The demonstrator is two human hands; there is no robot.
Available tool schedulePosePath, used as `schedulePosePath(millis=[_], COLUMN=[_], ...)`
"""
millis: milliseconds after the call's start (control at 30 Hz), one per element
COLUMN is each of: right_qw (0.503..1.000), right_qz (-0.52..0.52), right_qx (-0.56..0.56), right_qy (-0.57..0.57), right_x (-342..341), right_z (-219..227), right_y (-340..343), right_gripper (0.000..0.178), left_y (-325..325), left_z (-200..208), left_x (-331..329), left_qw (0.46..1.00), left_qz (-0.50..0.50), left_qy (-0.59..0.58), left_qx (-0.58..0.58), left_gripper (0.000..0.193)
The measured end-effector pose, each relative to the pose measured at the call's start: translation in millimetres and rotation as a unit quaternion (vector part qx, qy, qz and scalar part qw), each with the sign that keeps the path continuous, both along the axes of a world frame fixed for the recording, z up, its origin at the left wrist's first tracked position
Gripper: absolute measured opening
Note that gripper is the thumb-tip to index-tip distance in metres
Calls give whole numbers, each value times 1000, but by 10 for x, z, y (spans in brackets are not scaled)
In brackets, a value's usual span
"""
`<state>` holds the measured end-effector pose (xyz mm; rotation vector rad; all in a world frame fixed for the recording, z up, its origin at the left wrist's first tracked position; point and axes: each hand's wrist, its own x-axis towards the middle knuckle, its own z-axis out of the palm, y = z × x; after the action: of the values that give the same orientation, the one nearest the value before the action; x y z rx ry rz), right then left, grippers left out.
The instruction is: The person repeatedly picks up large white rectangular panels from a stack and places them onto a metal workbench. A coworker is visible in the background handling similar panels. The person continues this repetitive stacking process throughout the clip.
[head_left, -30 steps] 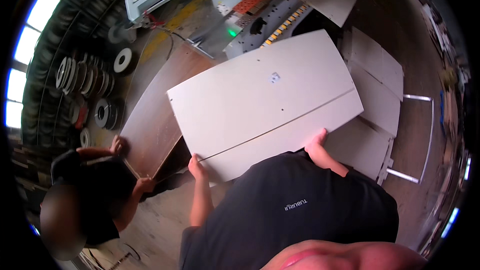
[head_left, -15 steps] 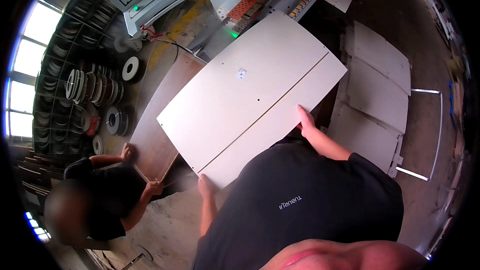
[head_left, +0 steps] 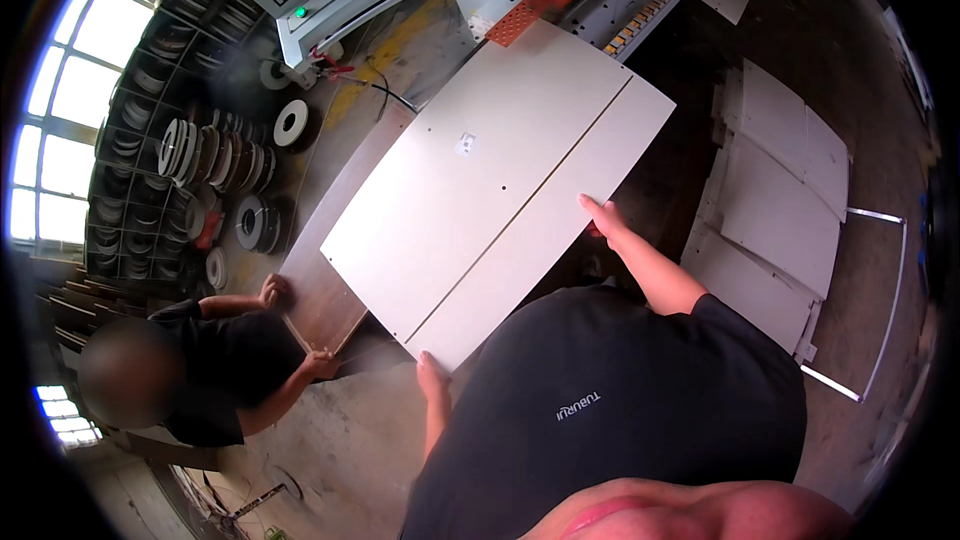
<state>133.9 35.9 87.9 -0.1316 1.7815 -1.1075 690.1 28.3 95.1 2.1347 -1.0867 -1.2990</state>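
White panel (head_left: pixel 480 180): left fingers (head_left: pixel 431 374), right fingers (head_left: pixel 602 214) clamped on edges; dark rack (head_left: pixel 122 162) holds rolls (head_left: pixel 137 114).

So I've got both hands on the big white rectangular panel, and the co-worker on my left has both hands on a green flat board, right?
Not quite: the flat board in the co-worker's hands is brown, not green, as the head view shows. The rest is right: your left hand and right hand are on the big white rectangular panel.
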Motion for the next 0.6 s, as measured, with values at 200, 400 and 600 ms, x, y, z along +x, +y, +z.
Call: schedulePosePath(millis=[200, 400, 600], right_qw=[999, 993, 964], right_qz=[38, 95, 230], right_qx=[27, 54, 71], right_qy=[25, 34, 113], right_x=[-84, -221, -207], right_z=[-62, -70, 52], right_y=[-156, -123, 29], right_gripper=[61, 67, 69], left_y=[-152, -110, 12], left_z=[-86, -201, -54], left_x=[-114, -11, -21], left_qw=[996, 993, 981], left_qz=[85, 83, 108], left_qy=[30, 78, 157], left_qx=[17, 25, 48], left_gripper=[54, 47, 40])
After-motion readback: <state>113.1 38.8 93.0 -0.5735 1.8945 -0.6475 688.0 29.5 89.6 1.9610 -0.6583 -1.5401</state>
